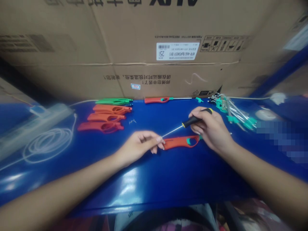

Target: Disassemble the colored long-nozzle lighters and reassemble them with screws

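My right hand (213,126) is closed around the black and yellow handle of a screwdriver (191,123), whose thin shaft slants down to the left. Its tip meets the thumb of my left hand (143,142), where the exact contact is hidden. With thumb and fingers, my left hand grips the left end of an orange-red long-necked lighter (176,143) lying on the blue surface. A green trigger shows in the lighter's opening, and my right hand partly covers its front end.
Several red, orange and green lighter handles (106,117) lie at the left, near tiny screws (132,121). Another lighter (157,100) lies along the cardboard box (134,70). Metal tubes with green parts (237,112) are piled right. A power strip (36,128) and coiled cable (49,144) lie far left.
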Tool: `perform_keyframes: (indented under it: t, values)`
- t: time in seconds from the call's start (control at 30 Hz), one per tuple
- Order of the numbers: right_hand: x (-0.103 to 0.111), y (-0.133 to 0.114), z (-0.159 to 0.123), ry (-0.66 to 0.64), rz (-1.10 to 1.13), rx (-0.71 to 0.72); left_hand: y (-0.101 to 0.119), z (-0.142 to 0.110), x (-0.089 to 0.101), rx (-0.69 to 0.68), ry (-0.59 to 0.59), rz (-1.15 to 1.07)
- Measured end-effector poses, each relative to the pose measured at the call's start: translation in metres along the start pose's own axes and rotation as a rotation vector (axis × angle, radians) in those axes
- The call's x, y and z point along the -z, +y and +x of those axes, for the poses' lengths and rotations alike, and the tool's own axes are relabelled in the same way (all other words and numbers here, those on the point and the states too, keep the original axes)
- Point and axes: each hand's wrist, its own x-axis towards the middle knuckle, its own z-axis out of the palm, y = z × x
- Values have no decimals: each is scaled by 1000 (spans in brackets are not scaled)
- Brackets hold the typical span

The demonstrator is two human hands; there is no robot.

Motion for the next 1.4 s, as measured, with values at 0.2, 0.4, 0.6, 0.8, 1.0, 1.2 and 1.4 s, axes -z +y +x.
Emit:
perform_keyframes:
  t: [0.2,0.4,0.6,0.8,1.0,1.2,1.4]
  values:
    - [-2,4,-3,-57,-84,80,2,-2,-3,20,-13,67]
    - [-7,7,-8,-100,-91,164,3,-5,-8,4,-33,103]
    - [-13,3,-16,-67,-120,225,-1,-9,-13,-31,12,161]
    - [-8,1,-20,-187,-88,204,-6,-14,-17,-98,68,257]
    - [-9,-2,-27,-252,-198,325,-6,-16,-18,-265,45,451]
    - [-5,2,-22,-244,-335,575,-5,-12,-12,-557,130,669]
    - [-4,5,-21,-220,-356,631,-11,-8,-9,-479,68,800]
